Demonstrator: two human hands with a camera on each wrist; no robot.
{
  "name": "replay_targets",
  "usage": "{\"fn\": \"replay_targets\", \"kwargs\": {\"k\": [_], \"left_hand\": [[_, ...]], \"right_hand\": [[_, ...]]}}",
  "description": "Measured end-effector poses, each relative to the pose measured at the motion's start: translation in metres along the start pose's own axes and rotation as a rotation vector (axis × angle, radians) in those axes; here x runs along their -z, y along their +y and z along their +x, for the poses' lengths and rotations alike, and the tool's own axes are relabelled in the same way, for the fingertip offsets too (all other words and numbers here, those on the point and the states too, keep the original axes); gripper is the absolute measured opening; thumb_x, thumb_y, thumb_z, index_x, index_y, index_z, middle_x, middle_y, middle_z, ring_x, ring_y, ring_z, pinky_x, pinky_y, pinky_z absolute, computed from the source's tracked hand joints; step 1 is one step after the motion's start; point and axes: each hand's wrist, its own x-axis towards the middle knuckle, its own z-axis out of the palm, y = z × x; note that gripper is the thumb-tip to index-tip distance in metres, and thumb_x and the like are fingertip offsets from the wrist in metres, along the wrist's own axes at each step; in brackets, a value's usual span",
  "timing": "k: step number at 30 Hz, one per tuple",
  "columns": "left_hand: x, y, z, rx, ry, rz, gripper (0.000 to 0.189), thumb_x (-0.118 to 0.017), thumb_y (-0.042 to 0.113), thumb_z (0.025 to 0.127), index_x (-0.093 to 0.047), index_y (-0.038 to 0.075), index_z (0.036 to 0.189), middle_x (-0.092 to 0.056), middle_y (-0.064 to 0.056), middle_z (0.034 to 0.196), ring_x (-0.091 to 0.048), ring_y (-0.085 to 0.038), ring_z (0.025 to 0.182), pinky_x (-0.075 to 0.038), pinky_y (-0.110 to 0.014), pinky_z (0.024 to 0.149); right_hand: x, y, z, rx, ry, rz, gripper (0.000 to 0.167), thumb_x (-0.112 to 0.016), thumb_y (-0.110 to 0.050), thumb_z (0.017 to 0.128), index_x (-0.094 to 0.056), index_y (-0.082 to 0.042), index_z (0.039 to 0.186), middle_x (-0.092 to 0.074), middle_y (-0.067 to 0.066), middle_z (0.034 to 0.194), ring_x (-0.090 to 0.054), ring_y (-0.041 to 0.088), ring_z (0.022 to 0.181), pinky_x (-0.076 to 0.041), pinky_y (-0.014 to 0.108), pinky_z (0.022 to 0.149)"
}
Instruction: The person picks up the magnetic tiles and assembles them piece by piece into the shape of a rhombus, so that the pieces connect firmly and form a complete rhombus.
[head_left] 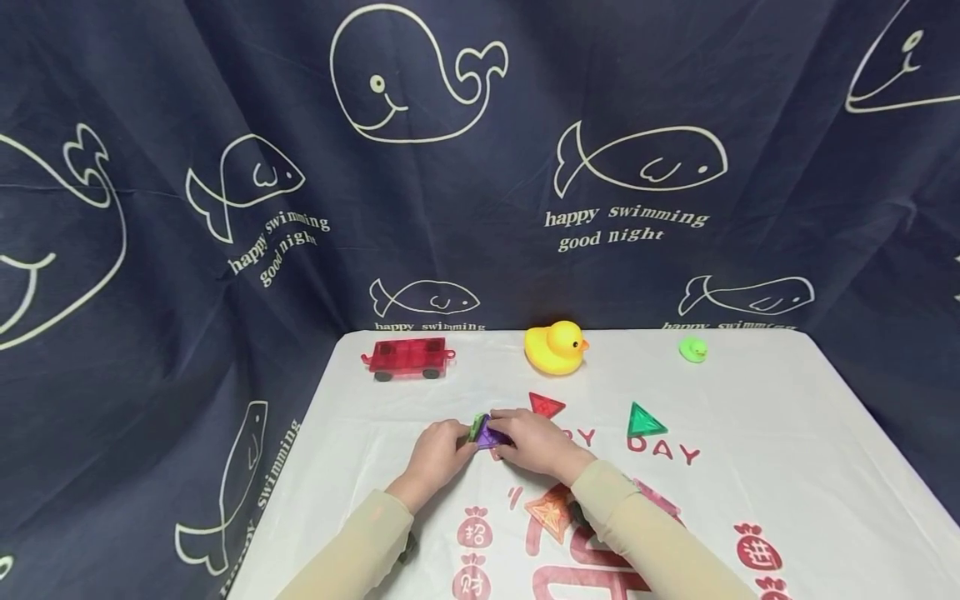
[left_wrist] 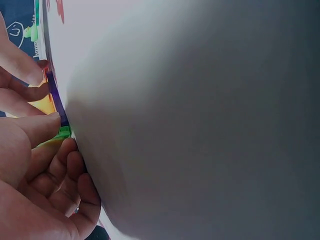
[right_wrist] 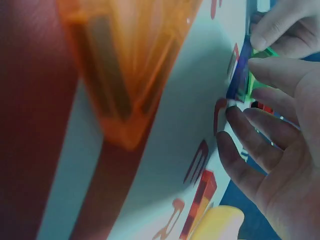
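**Purple triangular tile (head_left: 490, 435) centred between the hands, neither nearer**

Key relation: purple tile overlaps the light-green tile (head_left: 476, 426), green behind and a bit left. Pair sits low over the tabletop (head_left: 780, 408), straight ahead of the person, between left hand (head_left: 441, 454) and right hand (head_left: 538, 442). Purple's lower edge runs roughly left-right, hand to hand. Exact tilt: cannot tell. Tabletop contact: not clear either.

Left hand pinches the pair's left end, mostly green, thumb on the near side. Right hand pinches purple's right side between thumb and fingertips. Other fingers loosely bent.

Nearby: red triangular tile (head_left: 545, 406) just beyond the right hand, dark-green triangular tile (head_left: 644, 421) farther right, orange tile (head_left: 552, 509) beside the right forearm. 0 of these 3 touched by fingers.
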Motion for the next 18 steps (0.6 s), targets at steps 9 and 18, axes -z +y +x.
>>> {"fn": "replay_targets", "kwargs": {"k": [9, 18], "left_hand": [[-0.001, 0.002, 0.000, 0.001, 0.009, 0.011, 0.010, -0.081, 0.020, 0.092, -0.078, 0.011, 0.089, -0.050, 0.009, 0.067, -0.045, -0.009, 0.062, -0.039, -0.029, 0.058], [-0.001, 0.002, -0.001, 0.002, 0.020, 0.010, 0.010, -0.081, 0.020, 0.092, -0.078, 0.010, 0.090, -0.051, 0.009, 0.069, -0.045, -0.009, 0.062, -0.040, -0.029, 0.058]], "right_hand": [[0.013, 0.039, -0.012, -0.056, 0.153, -0.039, 0.039, -0.080, -0.014, 0.091, -0.072, 0.000, 0.127, -0.069, 0.016, 0.130, -0.063, 0.034, 0.122, -0.049, 0.050, 0.105], [0.021, 0.070, -0.023, -0.205, 0.153, -0.034, 0.050, -0.086, -0.020, 0.087, -0.070, 0.000, 0.130, -0.069, 0.015, 0.128, -0.062, 0.034, 0.120, -0.049, 0.052, 0.105]]}}
